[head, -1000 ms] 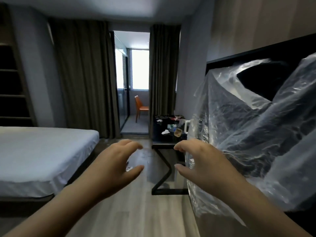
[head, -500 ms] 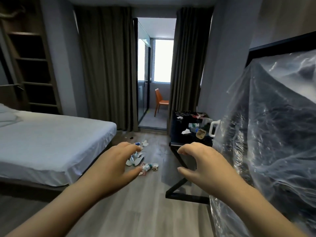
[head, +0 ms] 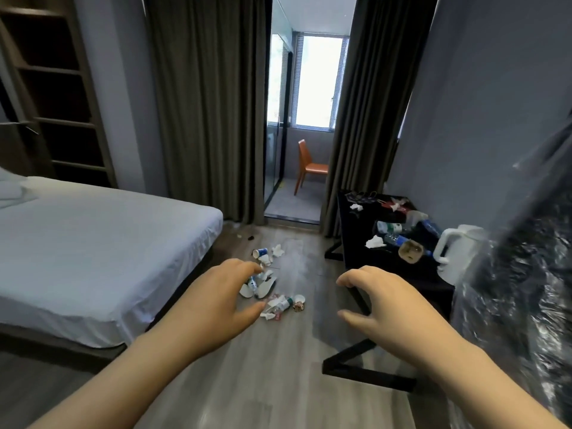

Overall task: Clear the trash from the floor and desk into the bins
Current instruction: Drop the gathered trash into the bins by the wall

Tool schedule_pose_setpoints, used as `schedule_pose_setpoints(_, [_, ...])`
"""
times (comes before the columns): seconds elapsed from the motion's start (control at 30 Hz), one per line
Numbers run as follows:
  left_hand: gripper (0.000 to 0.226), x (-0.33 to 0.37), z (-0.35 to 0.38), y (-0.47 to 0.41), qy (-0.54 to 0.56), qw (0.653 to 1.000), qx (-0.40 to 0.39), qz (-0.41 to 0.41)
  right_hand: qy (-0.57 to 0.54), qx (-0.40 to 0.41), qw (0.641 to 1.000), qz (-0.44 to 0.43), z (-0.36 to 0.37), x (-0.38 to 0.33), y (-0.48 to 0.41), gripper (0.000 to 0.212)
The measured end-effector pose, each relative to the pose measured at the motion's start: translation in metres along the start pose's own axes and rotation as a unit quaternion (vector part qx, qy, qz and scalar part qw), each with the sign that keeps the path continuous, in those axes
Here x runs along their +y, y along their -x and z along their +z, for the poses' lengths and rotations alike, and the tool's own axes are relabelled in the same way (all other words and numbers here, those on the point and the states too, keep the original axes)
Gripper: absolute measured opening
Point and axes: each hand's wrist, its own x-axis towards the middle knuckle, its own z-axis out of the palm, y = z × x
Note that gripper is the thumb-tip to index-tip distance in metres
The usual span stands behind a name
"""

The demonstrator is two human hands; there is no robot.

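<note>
The floor trash (head: 272, 292), cups, bottles and tissues, lies in a loose pile between the bed (head: 93, 243) on the left and the desk (head: 353, 239) on the right. More bottles (head: 393, 238) litter the desk, beside a kettle (head: 458, 252). Your left hand (head: 216, 305) and right hand (head: 390, 308) are apart, fingers half-curled, holding nothing.

Bed (head: 93, 243) is placed left, desk (head: 356, 230) right; trash (head: 272, 301) is scattered on the floor (head: 247, 366) between them. Bottles (head: 393, 238), tissues (head: 375, 242) and kettle (head: 458, 252) are set on the desk. Chair (head: 309, 164) is located behind the curtains (head: 210, 103).
</note>
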Motion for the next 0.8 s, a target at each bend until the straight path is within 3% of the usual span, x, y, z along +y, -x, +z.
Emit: schedule_pose_setpoints(0.8, [0.044, -0.221, 0.126, -0.341, 0.008, 0.994, -0.069, -0.081, -0.057, -0.115, 0.992, -0.004, 0.156, 0.136, -0.423, 0.047])
